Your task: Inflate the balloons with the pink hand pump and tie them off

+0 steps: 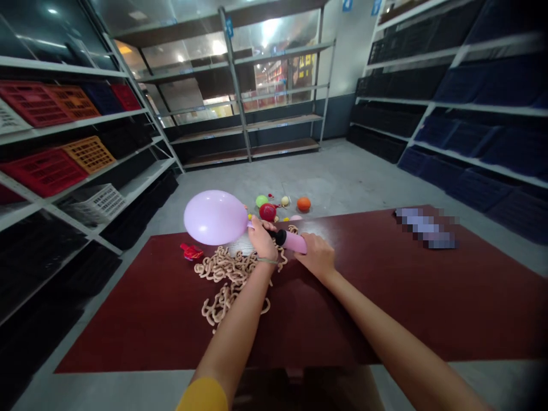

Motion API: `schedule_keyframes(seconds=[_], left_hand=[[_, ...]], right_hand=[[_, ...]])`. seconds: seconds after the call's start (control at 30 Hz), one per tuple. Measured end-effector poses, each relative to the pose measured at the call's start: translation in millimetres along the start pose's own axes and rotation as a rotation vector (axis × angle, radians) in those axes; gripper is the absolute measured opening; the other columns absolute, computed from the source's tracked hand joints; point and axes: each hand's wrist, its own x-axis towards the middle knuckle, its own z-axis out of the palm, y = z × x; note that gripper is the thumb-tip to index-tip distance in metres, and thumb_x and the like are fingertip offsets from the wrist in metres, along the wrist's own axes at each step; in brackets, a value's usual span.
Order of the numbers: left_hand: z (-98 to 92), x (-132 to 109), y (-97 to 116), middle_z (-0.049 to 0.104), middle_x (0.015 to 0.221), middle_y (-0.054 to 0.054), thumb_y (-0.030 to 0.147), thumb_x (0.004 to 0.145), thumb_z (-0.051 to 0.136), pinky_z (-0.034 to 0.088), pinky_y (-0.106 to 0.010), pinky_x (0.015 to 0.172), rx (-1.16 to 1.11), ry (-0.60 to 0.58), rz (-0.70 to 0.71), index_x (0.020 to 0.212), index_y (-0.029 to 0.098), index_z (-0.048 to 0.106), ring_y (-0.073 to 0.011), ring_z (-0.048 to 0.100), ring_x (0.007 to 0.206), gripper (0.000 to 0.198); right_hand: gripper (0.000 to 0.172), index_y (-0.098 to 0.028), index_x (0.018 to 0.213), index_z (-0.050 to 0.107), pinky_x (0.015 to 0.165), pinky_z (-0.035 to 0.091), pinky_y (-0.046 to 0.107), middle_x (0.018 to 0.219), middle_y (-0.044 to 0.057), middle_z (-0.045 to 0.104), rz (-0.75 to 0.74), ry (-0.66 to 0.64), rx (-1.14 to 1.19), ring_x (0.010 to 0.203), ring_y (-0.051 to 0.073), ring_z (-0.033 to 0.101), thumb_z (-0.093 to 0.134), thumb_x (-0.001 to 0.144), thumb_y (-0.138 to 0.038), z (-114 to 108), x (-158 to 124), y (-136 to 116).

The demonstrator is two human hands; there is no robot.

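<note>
A partly inflated lilac balloon (216,218) sits left of my hands, its neck toward my left hand (262,240). My left hand is closed around the balloon's neck and the black front end of a hand pump. My right hand (315,255) is wrapped around the pump's pink body (295,242). The exact join of balloon and nozzle is hidden by my left fingers. Below and behind my left forearm, beige curly strands (225,265) lie in a loose heap on the dark red table (385,297). Flat red balloons (191,252) rest left of the heap.
Past the far table edge, a red balloon (268,212), a green one (261,201) and an orange one (303,204) are on the floor. A blurred-out flat object (426,228) lies at the table's right. Shelves with crates (43,168) flank both sides.
</note>
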Motion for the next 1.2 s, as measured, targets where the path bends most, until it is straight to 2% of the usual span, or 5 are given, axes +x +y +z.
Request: schedule_keyframes(seconds=[0.23, 0.43, 0.87, 0.97, 1.2], left_hand=[[-12.9, -1.7, 25.6, 0.049, 0.063, 0.004, 0.054, 0.089, 0.055, 0.045, -0.024, 0.056, -0.095, 0.020, 0.016, 0.077, 0.020, 0.046, -0.0089, 0.051, 0.051, 0.037], [-20.2, -2.9, 48.2, 0.053, 0.073, 0.003, 0.051, 0.085, 0.061, 0.045, -0.023, 0.056, -0.153, -0.106, -0.005, 0.094, 0.020, 0.053, -0.0085, 0.052, 0.056, 0.034], [-21.9, 33.7, 116.6, 0.042, 0.063, 0.006, 0.036, 0.091, 0.051, 0.031, -0.020, 0.041, -0.076, 0.130, 0.240, 0.077, 0.021, 0.042, -0.0062, 0.043, 0.046, 0.022], [-22.3, 29.5, 107.4, 0.043, 0.062, 0.007, 0.039, 0.088, 0.058, 0.034, -0.018, 0.043, -0.064, 0.111, 0.218, 0.078, 0.021, 0.042, -0.0056, 0.044, 0.047, 0.026], [-11.3, -13.7, 37.3, 0.052, 0.065, 0.005, 0.051, 0.084, 0.061, 0.047, -0.023, 0.055, 0.004, -0.032, 0.092, 0.081, 0.021, 0.044, -0.0078, 0.053, 0.053, 0.034]], right_hand=[[0.036, -0.025, 0.114, 0.060, 0.063, 0.034, 0.028, 0.098, 0.003, 0.071, 0.032, -0.126, 0.210, 0.084, 0.022, 0.065, 0.062, 0.080, -0.036, -20.7, -0.6, -39.4], [0.037, -0.025, 0.110, 0.059, 0.059, 0.034, 0.028, 0.095, 0.003, 0.072, 0.120, -0.192, 0.250, 0.080, 0.022, 0.066, 0.066, 0.077, -0.041, -20.7, -0.7, -65.3], [0.040, -0.021, 0.116, 0.062, 0.069, 0.040, 0.027, 0.100, 0.006, 0.071, -0.109, -0.112, 0.153, 0.087, 0.021, 0.064, 0.064, 0.078, -0.034, -32.4, 8.5, -35.2], [0.043, -0.022, 0.117, 0.062, 0.068, 0.039, 0.027, 0.100, 0.005, 0.071, -0.080, -0.107, 0.171, 0.086, 0.021, 0.065, 0.067, 0.076, -0.034, -21.1, 2.7, -31.6], [0.044, -0.021, 0.115, 0.062, 0.068, 0.040, 0.028, 0.101, 0.005, 0.072, 0.000, 0.003, 0.223, 0.087, 0.022, 0.066, 0.068, 0.074, -0.036, 4.8, -5.7, -31.9]])
